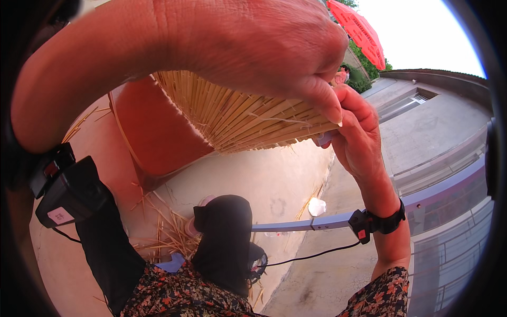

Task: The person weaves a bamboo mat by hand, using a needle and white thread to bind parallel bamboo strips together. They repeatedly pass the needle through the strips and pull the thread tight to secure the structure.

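Raised in front of me is a stitched mat of straw-coloured stalks (248, 119), its stalks fanning toward the right end. Pale thread runs across them. My left hand (264, 42) arches over the mat, with thumb and fingers closed at its right end. From the other side, my right hand (359, 127) has its fingers bent and pressed against that same end, so the two hands meet there. A pale bluish bit (324, 138) shows beside the right fingers; its kind is unclear. Whether a needle or thread end is pinched between the fingertips cannot be made out.
A reddish-brown, board-like surface (158, 127) stands beyond my left knee. Loose stalks (169, 230) lie scattered on the floor around my feet. A pale metal bar (332, 221) crosses at right, near a white object (317, 206). A cable (306, 259) hangs from my right wrist device (364, 224).
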`<state>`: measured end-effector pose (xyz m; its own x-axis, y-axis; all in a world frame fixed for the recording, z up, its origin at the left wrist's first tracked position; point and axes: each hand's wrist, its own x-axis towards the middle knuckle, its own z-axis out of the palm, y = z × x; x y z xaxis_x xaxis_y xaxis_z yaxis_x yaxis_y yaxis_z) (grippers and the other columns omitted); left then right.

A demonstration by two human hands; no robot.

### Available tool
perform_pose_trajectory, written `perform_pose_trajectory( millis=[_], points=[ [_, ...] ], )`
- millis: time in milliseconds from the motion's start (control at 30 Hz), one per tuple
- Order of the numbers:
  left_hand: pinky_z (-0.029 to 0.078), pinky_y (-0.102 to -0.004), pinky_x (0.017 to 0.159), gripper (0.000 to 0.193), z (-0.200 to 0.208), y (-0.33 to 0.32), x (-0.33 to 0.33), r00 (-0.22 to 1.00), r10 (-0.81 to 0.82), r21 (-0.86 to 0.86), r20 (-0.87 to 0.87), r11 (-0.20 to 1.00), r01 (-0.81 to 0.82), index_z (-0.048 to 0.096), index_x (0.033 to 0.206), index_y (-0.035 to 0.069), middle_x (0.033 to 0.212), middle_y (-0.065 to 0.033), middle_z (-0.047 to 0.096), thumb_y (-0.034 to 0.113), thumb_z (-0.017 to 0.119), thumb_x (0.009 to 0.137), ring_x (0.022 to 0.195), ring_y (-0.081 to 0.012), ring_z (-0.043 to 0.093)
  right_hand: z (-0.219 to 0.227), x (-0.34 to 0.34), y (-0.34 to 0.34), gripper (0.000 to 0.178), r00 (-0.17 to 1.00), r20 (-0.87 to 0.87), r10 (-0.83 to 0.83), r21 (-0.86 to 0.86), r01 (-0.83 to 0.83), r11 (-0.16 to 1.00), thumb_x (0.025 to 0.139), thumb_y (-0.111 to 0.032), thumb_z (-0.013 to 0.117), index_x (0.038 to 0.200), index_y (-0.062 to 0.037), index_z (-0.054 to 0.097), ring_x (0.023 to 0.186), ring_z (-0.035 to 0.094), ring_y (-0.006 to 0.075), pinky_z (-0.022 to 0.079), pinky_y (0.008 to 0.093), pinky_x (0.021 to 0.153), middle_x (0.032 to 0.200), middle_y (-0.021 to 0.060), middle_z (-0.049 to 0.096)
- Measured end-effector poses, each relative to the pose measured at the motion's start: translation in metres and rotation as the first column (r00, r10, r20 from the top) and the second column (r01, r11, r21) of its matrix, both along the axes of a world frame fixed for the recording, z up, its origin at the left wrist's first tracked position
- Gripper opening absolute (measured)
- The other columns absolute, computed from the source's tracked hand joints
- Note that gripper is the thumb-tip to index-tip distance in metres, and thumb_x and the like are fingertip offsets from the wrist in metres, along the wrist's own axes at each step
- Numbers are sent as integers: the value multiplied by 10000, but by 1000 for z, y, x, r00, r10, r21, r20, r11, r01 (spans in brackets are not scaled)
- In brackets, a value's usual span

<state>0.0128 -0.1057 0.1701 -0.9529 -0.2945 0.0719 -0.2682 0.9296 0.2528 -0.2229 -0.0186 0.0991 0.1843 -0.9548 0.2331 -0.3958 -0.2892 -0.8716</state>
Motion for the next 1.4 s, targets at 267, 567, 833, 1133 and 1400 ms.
perform_pose_trajectory(
  millis=[267, 567, 833, 1133, 1400],
  points=[
    [500, -400, 610, 583, -47, -18, 18, 903, -304, -407, -303, 898, 166, 682, 724, 9, 622, -117, 603, 521, 593, 989, 584, -259, 616, 0, 11, 8, 59, 980, -196, -46, -225, 1, 974, 995, -2, 604, 1016, -7, 659, 695, 590, 64, 498, 219, 650, 824, 19, 653],
    [423, -371, 513, 466, -96, -9, 32, 776, -374, -562, -508, 827, 30, 618, 708, 69, 667, -40, 501, 508, 730, 817, 588, -252, 571, 17, 34, 9, 67, 778, -611, 146, -177, -314, 933, 898, 9, 698, 927, -49, 680, 687, 614, 184, 523, 342, 675, 860, 38, 658],
    [557, -309, 627, 455, -182, 93, 106, 841, -140, -456, -523, 879, -137, 707, 851, 19, 746, -49, 613, 473, 725, 827, 720, -202, 662, -38, 101, 55, 161, 655, -600, 459, 111, -500, 859, 760, -15, 732, 840, -91, 616, 629, 618, 259, 480, 358, 530, 726, 39, 564],
    [575, -355, 773, 381, -235, 136, 129, 868, -54, -424, -494, 886, -186, 703, 916, 4, 850, -84, 644, 375, 645, 980, 820, -229, 660, -72, 125, 77, 185, 452, -716, 531, 117, -672, 731, 732, -110, 698, 820, -79, 539, 548, 571, 196, 452, 343, 470, 650, 22, 463],
    [576, -356, 796, 390, -232, 140, 135, 888, -63, -399, -456, 906, -140, 704, 933, 1, 888, -88, 646, 384, 645, 981, 861, -234, 666, -62, 121, 77, 203, 403, -719, 566, 169, -689, 705, 673, -95, 708, 810, -53, 564, 520, 564, 176, 424, 339, 409, 659, 15, 471]
  ],
)
